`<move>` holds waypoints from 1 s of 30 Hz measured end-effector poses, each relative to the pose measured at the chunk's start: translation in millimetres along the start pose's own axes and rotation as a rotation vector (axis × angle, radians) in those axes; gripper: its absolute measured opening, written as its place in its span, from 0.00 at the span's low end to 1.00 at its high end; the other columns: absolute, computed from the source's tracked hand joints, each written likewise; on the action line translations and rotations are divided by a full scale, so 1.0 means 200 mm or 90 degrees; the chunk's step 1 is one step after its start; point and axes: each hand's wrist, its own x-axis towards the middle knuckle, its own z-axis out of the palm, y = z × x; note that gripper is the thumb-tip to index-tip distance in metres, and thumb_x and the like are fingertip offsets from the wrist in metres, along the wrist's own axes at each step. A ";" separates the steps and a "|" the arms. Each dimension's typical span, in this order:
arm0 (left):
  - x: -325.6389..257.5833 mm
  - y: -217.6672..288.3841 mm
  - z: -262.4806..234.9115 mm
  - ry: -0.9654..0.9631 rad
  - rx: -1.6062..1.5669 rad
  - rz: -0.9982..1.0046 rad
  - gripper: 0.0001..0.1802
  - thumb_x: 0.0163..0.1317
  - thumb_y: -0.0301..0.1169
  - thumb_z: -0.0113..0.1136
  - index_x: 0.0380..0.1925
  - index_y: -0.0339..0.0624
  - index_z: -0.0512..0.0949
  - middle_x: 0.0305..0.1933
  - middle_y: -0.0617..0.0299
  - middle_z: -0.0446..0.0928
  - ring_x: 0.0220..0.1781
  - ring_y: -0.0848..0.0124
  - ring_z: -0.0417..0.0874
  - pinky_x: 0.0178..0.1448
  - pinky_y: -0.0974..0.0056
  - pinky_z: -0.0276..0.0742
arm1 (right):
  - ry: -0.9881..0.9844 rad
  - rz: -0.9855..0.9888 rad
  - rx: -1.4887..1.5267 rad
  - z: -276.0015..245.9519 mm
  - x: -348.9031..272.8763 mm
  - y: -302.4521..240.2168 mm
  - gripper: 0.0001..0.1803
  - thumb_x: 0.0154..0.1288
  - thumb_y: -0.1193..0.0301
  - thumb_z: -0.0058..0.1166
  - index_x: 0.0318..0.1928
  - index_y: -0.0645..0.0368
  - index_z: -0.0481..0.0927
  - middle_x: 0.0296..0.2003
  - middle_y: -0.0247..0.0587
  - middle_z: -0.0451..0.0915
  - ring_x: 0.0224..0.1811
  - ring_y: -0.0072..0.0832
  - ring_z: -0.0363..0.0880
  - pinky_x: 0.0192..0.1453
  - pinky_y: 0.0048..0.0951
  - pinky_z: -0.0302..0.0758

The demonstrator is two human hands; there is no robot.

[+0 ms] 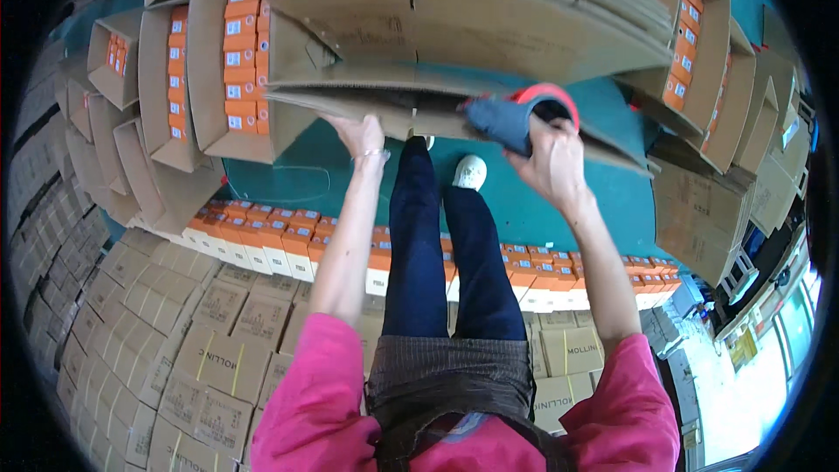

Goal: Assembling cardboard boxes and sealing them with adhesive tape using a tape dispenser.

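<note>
Grey-blue tape dispenser [516, 118] with red roll guard, gripped in closed right hand [552, 164] against brown flattened cardboard carton [454, 31], dispenser above the fingers, left hand [360, 134] pressing fingers under carton's lower edge, curl hidden.

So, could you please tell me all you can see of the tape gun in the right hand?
The tape gun has a grey-blue body and a red-orange curved guard over a dark roll. The right hand grips it from below, pressing it against the lower edge of a brown carton near the flap seam. Its blade is not visible.
</note>
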 end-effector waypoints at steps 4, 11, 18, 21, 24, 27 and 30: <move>-0.24 0.11 -0.41 -0.205 0.225 0.162 0.56 0.45 0.13 0.51 0.72 0.45 0.31 0.58 0.38 0.72 0.60 0.49 0.75 0.65 0.58 0.67 | 0.076 0.117 -0.073 -0.12 -0.08 0.18 0.22 0.46 0.61 0.67 0.38 0.61 0.78 0.34 0.56 0.80 0.42 0.52 0.77 0.55 0.42 0.72; -0.28 -0.27 -0.46 -0.360 0.808 0.124 0.61 0.45 0.17 0.59 0.72 0.48 0.28 0.74 0.36 0.38 0.72 0.35 0.49 0.58 0.47 0.75 | 0.223 0.490 0.334 0.27 -0.90 0.38 0.21 0.54 0.64 0.68 0.43 0.67 0.80 0.38 0.53 0.83 0.37 0.39 0.82 0.49 0.34 0.76; -0.20 -0.48 -0.33 -0.392 0.996 0.215 0.52 0.52 0.53 0.63 0.72 0.56 0.47 0.73 0.31 0.38 0.72 0.28 0.32 0.71 0.31 0.39 | -0.074 0.169 -0.124 0.87 -0.39 0.06 0.25 0.44 0.64 0.68 0.42 0.63 0.75 0.44 0.56 0.77 0.56 0.46 0.72 0.62 0.39 0.65; -0.30 -0.43 -0.63 -0.611 0.649 0.323 0.60 0.42 0.66 0.64 0.71 0.52 0.52 0.75 0.39 0.38 0.74 0.33 0.34 0.72 0.33 0.43 | -0.074 0.272 -0.138 0.95 -0.42 0.17 0.28 0.46 0.61 0.67 0.46 0.64 0.75 0.45 0.58 0.78 0.53 0.45 0.75 0.62 0.39 0.65; -0.44 -0.25 -0.84 -0.789 0.684 0.330 0.66 0.34 0.62 0.72 0.72 0.55 0.48 0.76 0.46 0.40 0.76 0.41 0.40 0.72 0.35 0.47 | -0.085 0.171 -0.065 0.76 -0.49 0.17 0.29 0.46 0.60 0.67 0.45 0.66 0.74 0.44 0.59 0.79 0.52 0.51 0.75 0.60 0.43 0.68; -0.40 -0.25 -0.80 -0.784 0.735 0.400 0.65 0.34 0.54 0.75 0.72 0.59 0.48 0.76 0.49 0.44 0.76 0.45 0.45 0.72 0.38 0.51 | -0.226 0.108 0.088 0.47 -0.58 0.21 0.26 0.45 0.61 0.68 0.42 0.65 0.76 0.44 0.59 0.78 0.53 0.55 0.74 0.59 0.45 0.70; -0.26 -0.20 -0.62 -0.672 0.664 0.532 0.65 0.32 0.58 0.73 0.72 0.65 0.48 0.77 0.55 0.42 0.77 0.48 0.42 0.74 0.36 0.42 | -0.218 0.209 0.248 0.01 -0.54 0.18 0.25 0.47 0.66 0.68 0.45 0.64 0.78 0.41 0.47 0.81 0.45 0.35 0.79 0.54 0.34 0.72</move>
